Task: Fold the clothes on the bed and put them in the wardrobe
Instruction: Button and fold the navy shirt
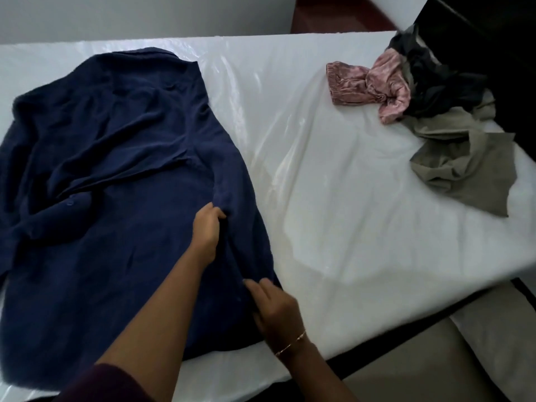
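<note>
The navy shirt [116, 169] is spread on the left of the bed [333, 198]. Its right edge is pinched by the left hand [206, 230]; the right hand [275, 311] rests nearby, fingers [255, 288] loosely straight. That edge should be folded inward evenly, wrinkles smoothed first.

Two bare forearms are seen entering from the lower edge. A dark maroon sleeve [95, 384] is worn on the left arm, ending above the elbow. A thin gold-coloured bracelet [291, 343] is worn at the right wrist. No rings can be made out on the left hand [206, 230] or right hand [275, 309].
</note>
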